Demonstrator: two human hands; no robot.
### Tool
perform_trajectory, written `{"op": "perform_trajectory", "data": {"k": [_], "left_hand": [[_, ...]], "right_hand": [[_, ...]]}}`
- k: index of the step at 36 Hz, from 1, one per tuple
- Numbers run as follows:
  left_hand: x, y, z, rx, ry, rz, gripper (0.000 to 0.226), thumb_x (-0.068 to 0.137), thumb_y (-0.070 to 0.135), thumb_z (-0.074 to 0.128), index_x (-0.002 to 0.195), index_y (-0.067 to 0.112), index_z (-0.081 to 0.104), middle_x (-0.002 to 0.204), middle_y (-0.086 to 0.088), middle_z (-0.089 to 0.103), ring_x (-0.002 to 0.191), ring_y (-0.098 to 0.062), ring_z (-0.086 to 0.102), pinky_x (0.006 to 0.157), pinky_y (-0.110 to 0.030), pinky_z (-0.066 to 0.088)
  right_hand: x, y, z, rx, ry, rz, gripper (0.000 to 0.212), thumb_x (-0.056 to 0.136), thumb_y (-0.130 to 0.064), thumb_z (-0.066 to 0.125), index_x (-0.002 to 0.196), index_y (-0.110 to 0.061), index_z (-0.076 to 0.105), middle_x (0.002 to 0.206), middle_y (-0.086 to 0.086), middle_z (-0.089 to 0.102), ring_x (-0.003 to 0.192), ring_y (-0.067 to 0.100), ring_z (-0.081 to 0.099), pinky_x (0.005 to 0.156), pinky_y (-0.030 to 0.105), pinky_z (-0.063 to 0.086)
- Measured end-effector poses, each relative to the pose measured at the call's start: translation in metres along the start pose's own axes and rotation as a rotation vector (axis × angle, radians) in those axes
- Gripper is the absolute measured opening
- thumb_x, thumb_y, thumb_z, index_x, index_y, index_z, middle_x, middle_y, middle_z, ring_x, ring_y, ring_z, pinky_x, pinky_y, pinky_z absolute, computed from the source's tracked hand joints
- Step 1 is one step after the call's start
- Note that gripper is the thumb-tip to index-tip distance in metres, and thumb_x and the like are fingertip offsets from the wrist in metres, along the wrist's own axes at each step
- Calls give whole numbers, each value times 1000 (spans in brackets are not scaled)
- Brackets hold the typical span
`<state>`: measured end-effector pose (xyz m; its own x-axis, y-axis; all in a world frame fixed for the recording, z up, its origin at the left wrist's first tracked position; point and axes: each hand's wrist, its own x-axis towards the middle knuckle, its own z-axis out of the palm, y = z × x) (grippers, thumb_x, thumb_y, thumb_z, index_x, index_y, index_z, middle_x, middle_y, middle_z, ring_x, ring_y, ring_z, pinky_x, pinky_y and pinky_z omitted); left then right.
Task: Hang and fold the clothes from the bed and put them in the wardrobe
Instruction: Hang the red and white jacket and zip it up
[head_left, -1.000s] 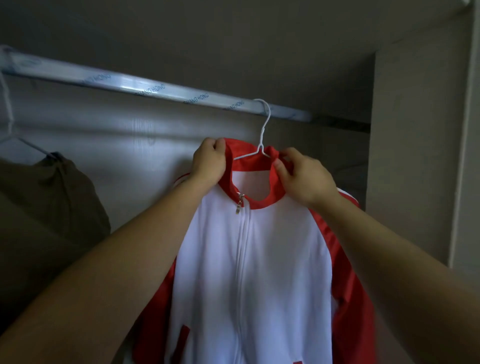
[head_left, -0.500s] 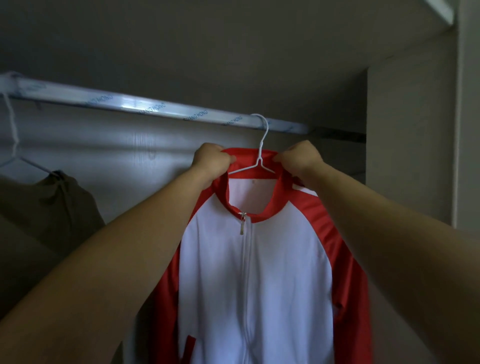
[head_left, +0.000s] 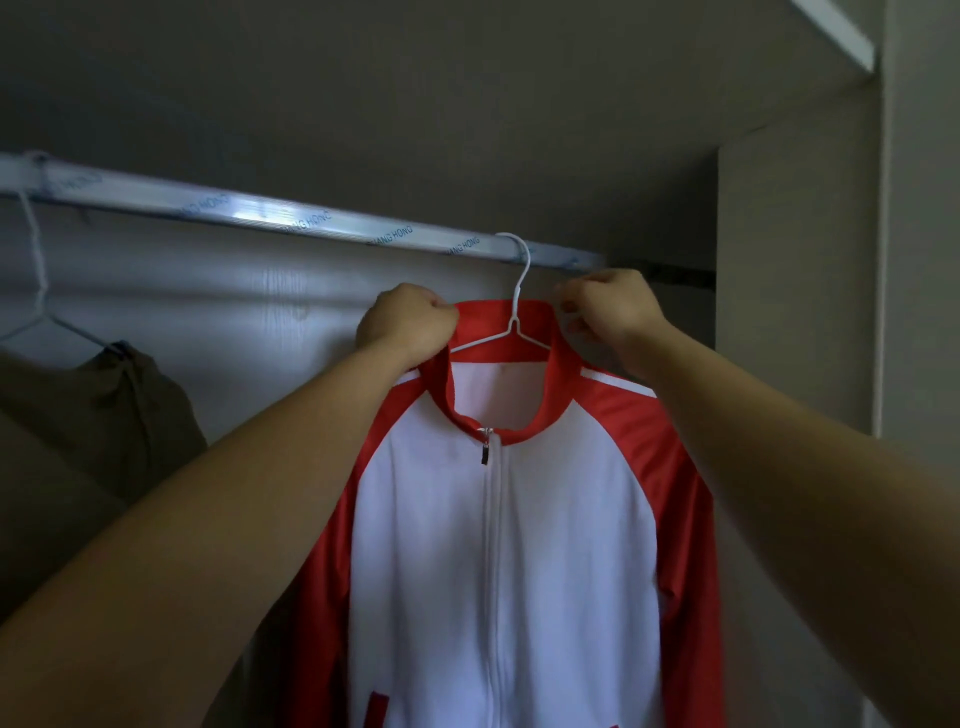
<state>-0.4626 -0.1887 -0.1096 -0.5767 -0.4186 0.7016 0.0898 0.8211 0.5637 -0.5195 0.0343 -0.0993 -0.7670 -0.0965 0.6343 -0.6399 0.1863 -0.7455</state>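
Jacket (head_left: 519, 545) hem is cut off below; left hand (head_left: 405, 325) and right hand (head_left: 613, 306) each grip its collar (head_left: 563, 387) beside the hanger (head_left: 514, 317).

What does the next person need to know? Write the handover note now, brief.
Left hand grips the jacket at the collar's left side; right hand pinches its right side.
Jacket is zipped and on the hanger, whose hook is over the rail. An olive garment hangs further left on the rail.
Done: this jacket is hung in the wardrobe.
Left: release the collar, then see to any clothes left on the bed, which is out of view.
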Motion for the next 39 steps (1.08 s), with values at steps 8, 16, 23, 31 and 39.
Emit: {"op": "perform_trajectory", "data": {"k": [8,16,23,31,39], "left_hand": [[-13,-38,6,-188,-90,-181,34,86,28,42,65,13,65,56,-9,68,40,-16,62,61,-29,53],[-9,-61,16,-134,-86,-135,32,100,17,40,100,-4,66,113,-28,65,106,-42,60,93,-45,48],[7,-75,15,-102,-52,-110,35,103,23,36,106,0,63,119,-29,61,108,-40,57,93,-42,46],[12,-82,15,-75,-40,-53,27,102,13,39,95,-3,60,113,-30,60,109,-41,57,92,-45,45],[9,-84,29,24,-47,-54,26,101,8,40,103,-10,59,118,-32,58,108,-42,56,80,-36,39]], "right_hand": [[-38,27,-31,-494,-247,32,42,105,-42,46,125,-10,65,129,15,63,117,31,59,92,28,42],[-61,35,-66,-459,-286,91,42,94,-37,67,94,5,74,76,13,66,66,20,60,64,29,53],[-86,45,-74,-388,-548,216,36,95,-37,66,96,-2,72,88,14,74,71,19,71,66,31,61],[-90,45,-83,-769,-621,28,20,82,-40,81,72,-25,72,61,-7,69,48,2,59,49,15,46],[-90,33,-79,-1096,-421,-107,25,79,-44,81,83,-22,69,70,-11,61,65,4,59,53,18,40]]}}
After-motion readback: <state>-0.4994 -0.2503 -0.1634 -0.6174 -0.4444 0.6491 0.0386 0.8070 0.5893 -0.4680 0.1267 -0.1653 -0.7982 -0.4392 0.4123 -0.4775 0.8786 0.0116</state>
